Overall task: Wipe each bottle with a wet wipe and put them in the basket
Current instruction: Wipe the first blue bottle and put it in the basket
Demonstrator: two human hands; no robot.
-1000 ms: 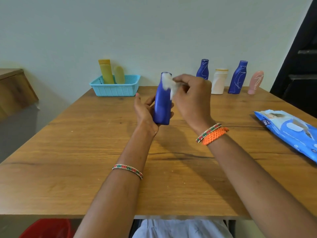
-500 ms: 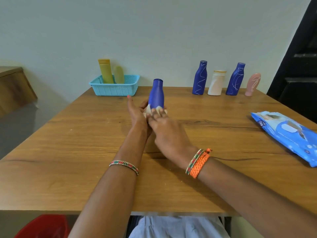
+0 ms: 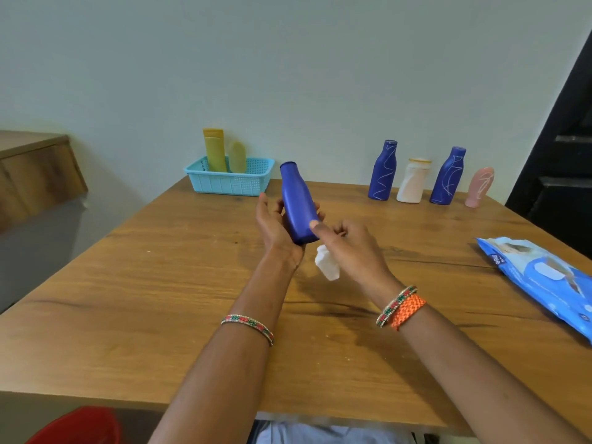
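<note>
Head view: plain dark-blue plastic bottle (image 3: 298,205) tilted, cap end leaning toward the far left, cradled above the wooden counter (image 3: 128,283) in the left hand (image 3: 276,224), fingers curled behind its body. Right hand (image 3: 349,248) just beside the bottle's base, thumb tip touching the lower edge, remaining fingers closed around a crumpled white wet wipe (image 3: 327,263) hanging beneath the palm. Turquoise perforated plastic basket (image 3: 230,181) at the far edge, already holding a tall yellow tube (image 3: 214,150) and a shorter pale-yellow bottle (image 3: 237,157). Lined up farther right: two scribbled blue bottles (image 3: 382,170) (image 3: 448,176), a white jar-shaped bottle (image 3: 411,181) between them, a pink bottle (image 3: 479,187) last. Blue wipe packet (image 3: 551,280) lying at the right edge. Probably finishing the wipe on the base; worth turning the bottle in the left grip to expose any missed side, keeping the wipe pressed flat rather than bunched, then carrying the bottle to the basket and setting it upright beside the yellow pair without toppling them.
</note>
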